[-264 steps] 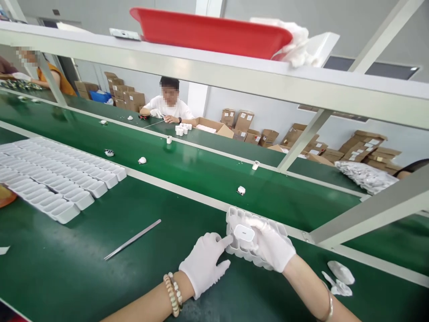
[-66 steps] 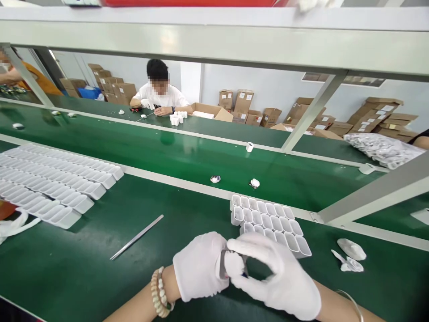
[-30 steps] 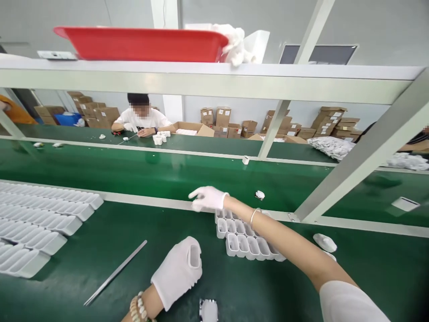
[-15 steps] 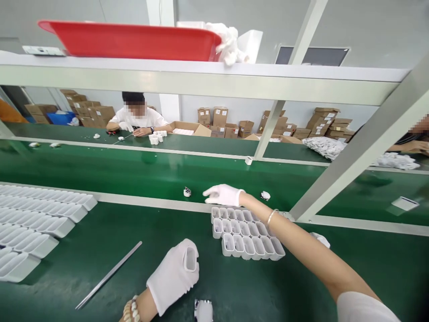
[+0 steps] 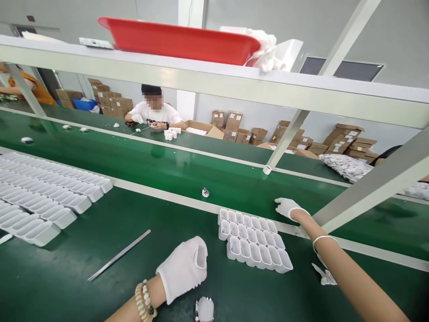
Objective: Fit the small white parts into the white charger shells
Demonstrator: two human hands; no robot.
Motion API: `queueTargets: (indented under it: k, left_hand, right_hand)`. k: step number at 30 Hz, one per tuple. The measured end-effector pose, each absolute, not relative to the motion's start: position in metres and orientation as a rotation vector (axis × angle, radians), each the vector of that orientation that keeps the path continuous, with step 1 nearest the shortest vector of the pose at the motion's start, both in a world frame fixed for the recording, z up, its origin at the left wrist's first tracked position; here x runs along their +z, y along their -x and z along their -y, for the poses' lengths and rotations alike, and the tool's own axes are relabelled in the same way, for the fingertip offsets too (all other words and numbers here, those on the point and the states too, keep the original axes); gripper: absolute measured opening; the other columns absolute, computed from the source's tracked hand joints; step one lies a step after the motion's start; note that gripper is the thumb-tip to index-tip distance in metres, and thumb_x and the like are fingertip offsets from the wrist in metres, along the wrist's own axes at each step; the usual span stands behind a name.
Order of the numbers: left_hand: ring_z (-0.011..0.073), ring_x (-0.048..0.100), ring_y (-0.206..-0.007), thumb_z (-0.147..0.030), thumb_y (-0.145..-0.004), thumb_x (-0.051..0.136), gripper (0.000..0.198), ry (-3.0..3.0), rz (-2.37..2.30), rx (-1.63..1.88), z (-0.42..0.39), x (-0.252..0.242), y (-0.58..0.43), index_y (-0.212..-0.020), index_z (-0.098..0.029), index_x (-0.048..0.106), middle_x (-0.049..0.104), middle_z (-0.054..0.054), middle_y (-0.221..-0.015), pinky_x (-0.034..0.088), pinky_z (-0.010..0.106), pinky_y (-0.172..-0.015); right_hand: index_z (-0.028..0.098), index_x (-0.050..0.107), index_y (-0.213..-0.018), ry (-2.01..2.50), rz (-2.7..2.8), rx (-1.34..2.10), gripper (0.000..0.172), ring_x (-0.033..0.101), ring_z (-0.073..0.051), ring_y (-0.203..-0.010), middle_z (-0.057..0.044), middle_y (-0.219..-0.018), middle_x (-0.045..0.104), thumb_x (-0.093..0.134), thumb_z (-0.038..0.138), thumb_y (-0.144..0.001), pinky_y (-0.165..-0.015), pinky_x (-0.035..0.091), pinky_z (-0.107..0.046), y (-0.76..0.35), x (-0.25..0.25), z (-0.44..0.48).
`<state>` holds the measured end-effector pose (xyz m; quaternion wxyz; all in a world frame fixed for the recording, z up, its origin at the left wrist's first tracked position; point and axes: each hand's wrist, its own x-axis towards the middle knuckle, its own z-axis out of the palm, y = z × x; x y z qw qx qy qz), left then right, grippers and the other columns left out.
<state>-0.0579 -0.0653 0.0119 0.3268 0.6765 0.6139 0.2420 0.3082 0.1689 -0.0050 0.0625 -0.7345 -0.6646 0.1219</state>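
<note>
My left hand (image 5: 186, 268), in a white glove, is closed around a small white open-topped plastic housing (image 5: 200, 258), its opening facing up. Below it on the green table lies a small white part with dark edges (image 5: 205, 308). Stretched out over the green belt, my gloved right hand (image 5: 288, 208) has its fingers curled; whatever they hold, if anything, is hidden. Left of it, a small white-and-dark part (image 5: 205, 192) rests on the belt. Between my hands stand rows of white open housings (image 5: 259, 255). Metal tweezers (image 5: 119, 255) lie left of my left hand.
Many more white housings (image 5: 43, 232) stand in rows at the left. A slanting metal post (image 5: 375, 179) rises beside my right arm, and a shelf beam (image 5: 214, 85) with a red tray (image 5: 181, 42) crosses above. Across the belt sits a co-worker (image 5: 156, 112).
My right hand has moved right along the belt, over the spot where a small white part lay; that part no longer shows. My left hand keeps its housing. The view has shifted and tilted.
</note>
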Motion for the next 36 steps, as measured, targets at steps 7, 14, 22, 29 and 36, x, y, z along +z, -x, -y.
queueTargets:
  k: [7,14,22,29,36]
  left_hand:
    - [0.0134,0.052,-0.059,-0.007,-0.071,0.056,0.015,-1.747,-1.612,0.718,0.067,0.016,0.059,-0.07,-0.02,0.049,0.055,-0.003,-0.066,0.043,0.024,-0.06]
    - [0.0131,0.053,-0.059,-0.009,-0.071,0.056,0.011,-1.759,-1.587,0.799,0.067,0.018,0.061,-0.072,-0.02,0.052,0.057,-0.003,-0.068,0.045,0.025,-0.061]
    - [0.0131,0.052,-0.058,-0.009,-0.07,0.055,0.011,-1.773,-1.582,0.815,0.067,0.016,0.06,-0.071,-0.02,0.051,0.057,-0.003,-0.066,0.045,0.025,-0.06]
    - [0.0175,0.063,-0.073,-0.015,-0.077,0.056,0.008,-1.881,-1.579,0.83,0.071,0.019,0.06,-0.083,-0.019,0.06,0.066,0.003,-0.082,0.052,0.029,-0.075]
    - [0.0195,0.066,-0.075,-0.018,-0.079,0.06,0.013,-1.945,-1.629,0.692,0.08,0.03,0.058,-0.091,-0.019,0.066,0.068,0.004,-0.086,0.051,0.03,-0.071]
  right_hand:
    - [0.017,0.062,-0.117,2.111,1.984,0.841,0.028,0.067,-0.017,-0.089,-0.007,-0.11,0.067,0.06,0.036,-0.097,-0.077,0.058,-0.036,-0.314,-0.022,-0.165]
    - [0.016,0.061,-0.12,1.99,1.934,0.983,0.029,0.067,-0.018,-0.09,-0.007,-0.111,0.067,0.062,0.032,-0.096,-0.078,0.058,-0.037,-0.322,-0.021,-0.151]
    - [0.015,0.066,-0.107,1.818,1.831,0.939,0.022,0.068,-0.019,-0.09,-0.005,-0.106,0.069,0.063,0.033,-0.095,-0.08,0.058,-0.037,-0.304,-0.006,-0.135]
    - [0.019,0.066,-0.108,1.368,1.764,1.051,0.063,0.07,-0.031,-0.106,-0.014,-0.109,0.074,0.084,0.058,-0.062,-0.097,0.055,-0.05,-0.235,0.041,-0.072]
    - [0.025,0.071,-0.112,1.048,1.941,1.204,0.044,0.075,-0.023,-0.08,-0.004,-0.094,0.078,0.082,0.04,-0.072,-0.079,0.065,-0.041,-0.148,0.051,0.044]
